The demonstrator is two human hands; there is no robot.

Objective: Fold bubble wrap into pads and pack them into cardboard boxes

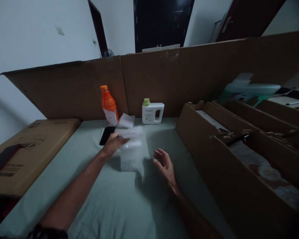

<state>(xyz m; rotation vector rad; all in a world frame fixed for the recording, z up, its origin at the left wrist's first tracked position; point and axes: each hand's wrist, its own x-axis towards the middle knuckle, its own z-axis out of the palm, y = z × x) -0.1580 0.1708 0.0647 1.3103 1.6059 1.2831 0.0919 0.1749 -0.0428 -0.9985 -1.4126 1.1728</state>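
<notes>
My left hand point(113, 143) grips the upper edge of a sheet of clear bubble wrap point(133, 151) and lifts it off the pale green cloth; the sheet is blurred by motion. My right hand point(164, 164) hovers just right of the sheet with its fingers apart and curled, holding nothing. A black phone point(106, 135) lies flat behind my left hand. Farther back stand an orange bottle point(109, 105) and a white jug with a green cap point(152, 112), with a small wad of bubble wrap point(126, 120) between them.
A tall cardboard wall point(179, 76) closes the back of the table. Open cardboard boxes with dividers point(239, 156) fill the right side. A flat cardboard box point(27, 149) with a dark object on it lies at the left.
</notes>
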